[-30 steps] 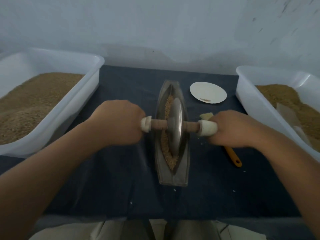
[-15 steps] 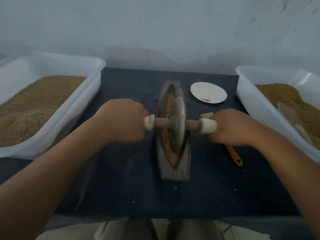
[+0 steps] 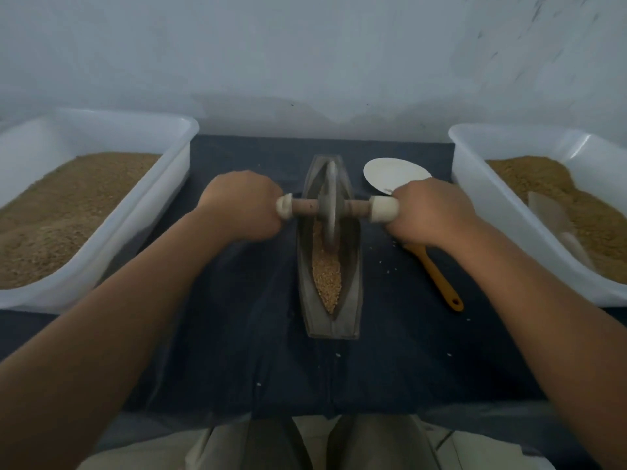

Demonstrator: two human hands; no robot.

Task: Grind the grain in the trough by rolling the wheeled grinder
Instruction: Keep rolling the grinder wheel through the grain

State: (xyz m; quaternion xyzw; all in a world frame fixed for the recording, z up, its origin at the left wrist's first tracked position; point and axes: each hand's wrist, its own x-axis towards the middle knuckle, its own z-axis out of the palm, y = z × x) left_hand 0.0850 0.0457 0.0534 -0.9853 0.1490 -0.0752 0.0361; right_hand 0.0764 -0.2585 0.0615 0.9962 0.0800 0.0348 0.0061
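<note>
Grips grinder (image 3: 330, 205) axle ends, left hand (image 3: 242, 205) and right hand (image 3: 431, 212) curled tight. Stands at trough (image 3: 354, 300) far end, grain (image 3: 327, 276) nearer along its length.

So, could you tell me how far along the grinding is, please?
Set up: grain lies in the trough. In hand: the left hand and right hand grip the wheeled grinder by its handles, wheel toward the far end. Left: the grain at the near end looks coarse, so plenty of rolling seems needed.

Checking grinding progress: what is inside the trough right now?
Tan grain lies in the near half of the trough. The grinder wheel stands toward the far end, covering whatever is under and behind it.
</note>
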